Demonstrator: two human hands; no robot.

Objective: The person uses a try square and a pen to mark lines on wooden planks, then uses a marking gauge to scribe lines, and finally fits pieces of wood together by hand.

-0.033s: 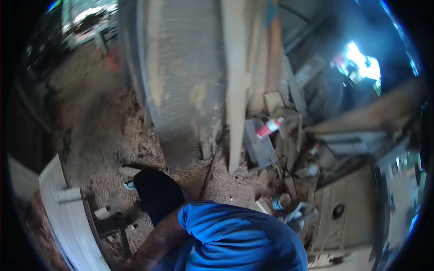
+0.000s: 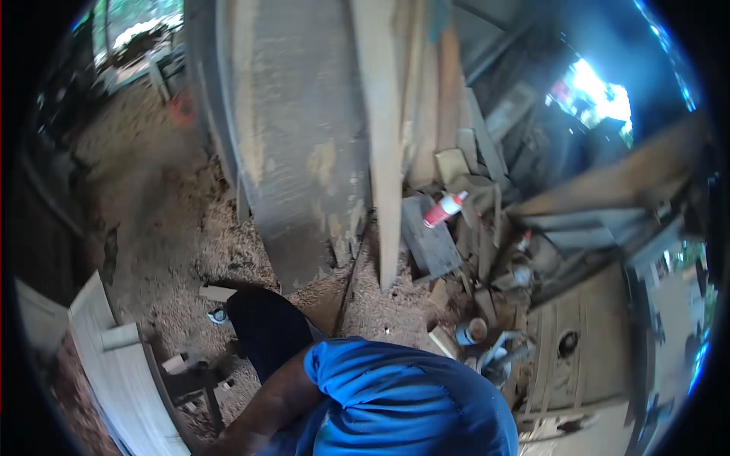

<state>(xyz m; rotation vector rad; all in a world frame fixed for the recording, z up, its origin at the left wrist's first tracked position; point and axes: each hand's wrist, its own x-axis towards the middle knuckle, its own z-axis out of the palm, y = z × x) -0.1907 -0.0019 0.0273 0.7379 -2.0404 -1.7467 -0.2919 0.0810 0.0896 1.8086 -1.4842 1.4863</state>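
Neither of my hands shows in the head view. A bare arm (image 2: 277,403) comes out of my blue shirt sleeve (image 2: 334,372) and runs down to the lower left edge, where its hand is cut off. My blue shirt (image 2: 418,403) fills the lower middle and hides whatever lies under it. A dark-clothed knee (image 2: 262,319) sticks out ahead of the sleeve. Nearest the arm are a pale wooden board structure (image 2: 129,380) at the left and a small white and dark round object (image 2: 217,315) on the shavings by the knee.
Tall planks (image 2: 304,137) lean ahead. A red and white bottle (image 2: 445,210) lies on a grey wooden block (image 2: 431,243). An open can (image 2: 473,331) and wood scraps lie to the right, beside a wooden panel (image 2: 585,334) with a dark round hole. Shavings (image 2: 236,251) cover the floor.
The planks, bottle and block have shifted slightly left in the view, as my head turns a little. The arm stays nearly in place.
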